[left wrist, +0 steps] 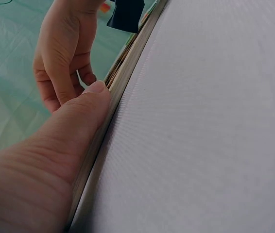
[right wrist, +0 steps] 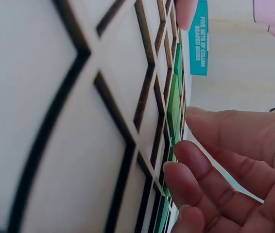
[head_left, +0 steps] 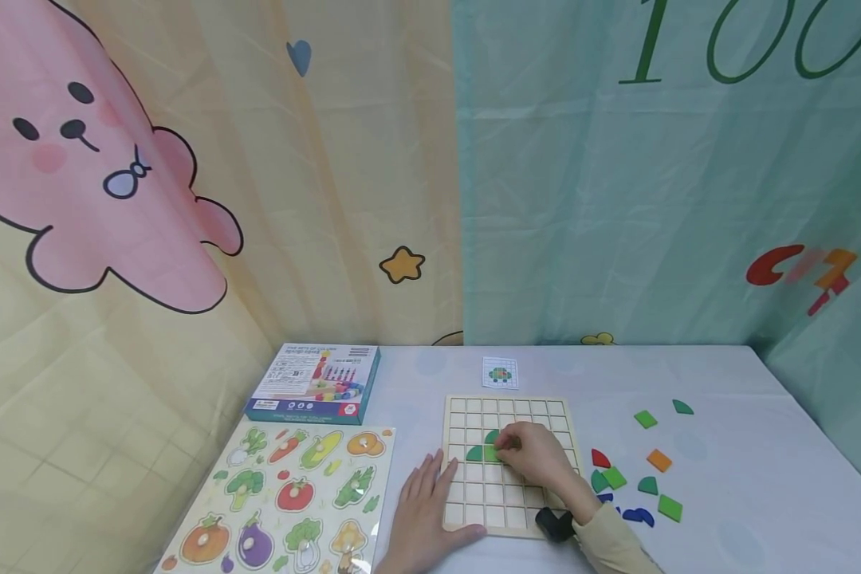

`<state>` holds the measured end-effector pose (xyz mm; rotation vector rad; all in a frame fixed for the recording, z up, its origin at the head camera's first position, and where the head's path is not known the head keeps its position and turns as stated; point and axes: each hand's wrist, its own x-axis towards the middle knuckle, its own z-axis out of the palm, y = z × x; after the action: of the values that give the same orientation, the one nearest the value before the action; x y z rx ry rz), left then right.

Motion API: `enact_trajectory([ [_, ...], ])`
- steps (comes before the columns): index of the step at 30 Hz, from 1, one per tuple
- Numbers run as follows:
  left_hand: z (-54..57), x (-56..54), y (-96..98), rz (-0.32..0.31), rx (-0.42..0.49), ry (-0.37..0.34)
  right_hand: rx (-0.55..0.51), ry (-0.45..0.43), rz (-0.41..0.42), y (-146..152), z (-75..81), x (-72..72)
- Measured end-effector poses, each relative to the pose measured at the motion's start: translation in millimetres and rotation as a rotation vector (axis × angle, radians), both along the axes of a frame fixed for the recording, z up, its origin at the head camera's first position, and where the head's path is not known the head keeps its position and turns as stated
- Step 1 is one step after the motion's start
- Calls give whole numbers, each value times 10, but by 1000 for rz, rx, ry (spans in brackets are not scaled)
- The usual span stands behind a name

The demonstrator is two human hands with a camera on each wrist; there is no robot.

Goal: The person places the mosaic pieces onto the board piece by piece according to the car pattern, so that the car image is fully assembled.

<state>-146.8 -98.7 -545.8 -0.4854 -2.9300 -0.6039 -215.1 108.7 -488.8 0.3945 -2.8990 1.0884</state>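
The wooden grid board (head_left: 473, 510) lies on the table with green pieces set in its upper middle cells. A dark green quarter-circle (head_left: 475, 454), a light green square (head_left: 490, 454) and another dark green quarter-circle (head_left: 491, 436) show there. My right hand (head_left: 534, 454) is over these pieces, fingers bent and fingertips right at a green piece (right wrist: 173, 109); thumb and forefinger are slightly apart, with nothing visible between them. Along the board's left side rests my left hand (head_left: 423, 510), fingers extended, its thumb (left wrist: 86, 107) at the near edge.
Loose pieces lie right of the board, including an orange square (head_left: 658, 460), a red quarter-circle (head_left: 600, 458) and blue pieces (head_left: 638, 516). A pattern card (head_left: 500, 373) lies behind the board. At left are a box (head_left: 312, 383) and a vegetable picture sheet (head_left: 269, 518).
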Motion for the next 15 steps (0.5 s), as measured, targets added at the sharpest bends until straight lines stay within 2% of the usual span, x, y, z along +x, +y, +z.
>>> enact_trajectory([
  [8,-2,0,0,-4,-5,12,-19,-11,-45,157,67,85],
  [15,-31,6,-7,-14,12,50,-22,-38,-104,505,94,164],
])
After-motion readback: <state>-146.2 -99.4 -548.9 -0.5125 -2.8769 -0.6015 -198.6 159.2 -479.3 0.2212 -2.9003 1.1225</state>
